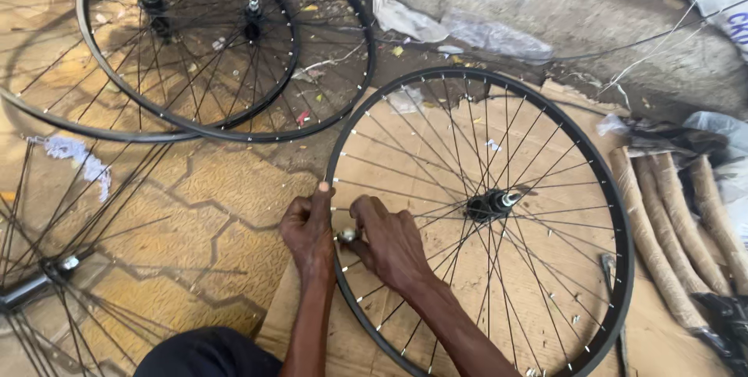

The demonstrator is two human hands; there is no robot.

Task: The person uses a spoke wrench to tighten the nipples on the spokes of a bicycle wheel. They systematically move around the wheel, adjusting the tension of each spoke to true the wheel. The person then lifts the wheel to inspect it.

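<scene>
A black bicycle wheel rim with thin spokes and a central hub lies flat on brown cardboard. My left hand grips the rim's left edge, thumb up over it. My right hand is just inside the rim beside it, fingers pinched on a small silvery part at a spoke end. Whether that part is a nipple or a tool tip I cannot tell.
Two more spoked wheels overlap at the top left, and another hub with spokes lies at the lower left on patterned paving. Paper-wrapped rolls lie at the right beside a thin metal tool. Rags and plastic litter a concrete ledge behind.
</scene>
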